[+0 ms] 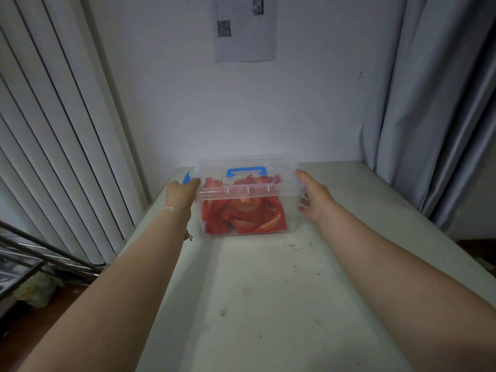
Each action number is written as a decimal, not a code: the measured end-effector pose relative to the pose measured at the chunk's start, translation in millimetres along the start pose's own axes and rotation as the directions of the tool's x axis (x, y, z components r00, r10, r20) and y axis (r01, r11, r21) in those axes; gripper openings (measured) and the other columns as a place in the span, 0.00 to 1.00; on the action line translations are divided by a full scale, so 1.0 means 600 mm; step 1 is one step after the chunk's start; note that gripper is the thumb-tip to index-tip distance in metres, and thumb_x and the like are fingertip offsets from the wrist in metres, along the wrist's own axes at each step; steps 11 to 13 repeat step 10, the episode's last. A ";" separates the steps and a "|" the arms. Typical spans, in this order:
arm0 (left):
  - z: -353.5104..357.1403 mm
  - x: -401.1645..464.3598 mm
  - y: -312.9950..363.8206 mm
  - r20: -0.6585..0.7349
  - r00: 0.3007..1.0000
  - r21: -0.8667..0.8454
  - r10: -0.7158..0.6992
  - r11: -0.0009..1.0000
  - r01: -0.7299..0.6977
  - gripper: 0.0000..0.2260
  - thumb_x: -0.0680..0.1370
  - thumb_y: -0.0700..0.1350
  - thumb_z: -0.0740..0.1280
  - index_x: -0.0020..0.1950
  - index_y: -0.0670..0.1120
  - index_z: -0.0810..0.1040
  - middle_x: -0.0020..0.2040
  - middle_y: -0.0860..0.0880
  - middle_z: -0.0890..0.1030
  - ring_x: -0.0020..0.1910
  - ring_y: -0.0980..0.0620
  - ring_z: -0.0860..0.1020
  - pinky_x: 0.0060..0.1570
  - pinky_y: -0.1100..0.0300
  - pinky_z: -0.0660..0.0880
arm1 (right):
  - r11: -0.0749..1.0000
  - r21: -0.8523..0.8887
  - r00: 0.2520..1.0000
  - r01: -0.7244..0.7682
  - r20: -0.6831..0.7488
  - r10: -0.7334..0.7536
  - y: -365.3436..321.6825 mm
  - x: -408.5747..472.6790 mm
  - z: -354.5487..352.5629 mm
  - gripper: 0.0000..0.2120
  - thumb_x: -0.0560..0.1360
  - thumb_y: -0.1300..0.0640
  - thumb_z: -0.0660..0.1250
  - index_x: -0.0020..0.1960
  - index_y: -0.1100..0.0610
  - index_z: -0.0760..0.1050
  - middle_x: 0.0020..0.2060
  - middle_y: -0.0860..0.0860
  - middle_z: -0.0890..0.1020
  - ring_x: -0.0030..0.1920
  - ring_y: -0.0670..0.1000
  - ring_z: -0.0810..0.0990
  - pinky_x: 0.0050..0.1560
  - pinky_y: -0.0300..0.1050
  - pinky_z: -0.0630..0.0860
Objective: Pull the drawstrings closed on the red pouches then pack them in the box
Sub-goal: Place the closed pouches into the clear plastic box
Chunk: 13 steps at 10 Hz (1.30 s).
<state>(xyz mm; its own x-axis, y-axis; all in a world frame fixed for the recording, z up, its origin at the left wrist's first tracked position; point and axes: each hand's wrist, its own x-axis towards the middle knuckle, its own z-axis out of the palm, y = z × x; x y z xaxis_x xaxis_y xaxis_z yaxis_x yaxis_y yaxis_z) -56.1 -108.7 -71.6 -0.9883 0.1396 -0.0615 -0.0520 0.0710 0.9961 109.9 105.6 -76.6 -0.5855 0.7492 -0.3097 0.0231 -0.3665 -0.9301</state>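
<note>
A clear plastic box with a lid and a blue handle stands at the far end of the white table, against the wall. Several red pouches with gold print lie inside it, seen through the walls. My left hand grips the box's left end by the blue side latch. My right hand rests against the box's right end, fingers spread along the wall and lid edge. The lid sits on top of the box.
A white wall with a printed sheet rises right behind the box. Grey curtains hang at the right, white vertical slats at the left. A metal rack stands low left. Small crumbs dot the table.
</note>
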 end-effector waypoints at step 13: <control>-0.005 -0.079 -0.128 0.002 0.971 -0.020 0.237 0.971 -0.237 0.16 0.82 0.45 0.58 0.69 0.42 0.71 0.64 0.44 0.76 0.61 0.47 0.75 0.59 0.59 0.70 | 0.711 -0.436 0.772 0.553 -0.054 -0.633 -0.031 -0.030 0.002 0.20 0.76 0.52 0.66 0.65 0.60 0.70 0.59 0.55 0.76 0.60 0.53 0.75 0.58 0.40 0.70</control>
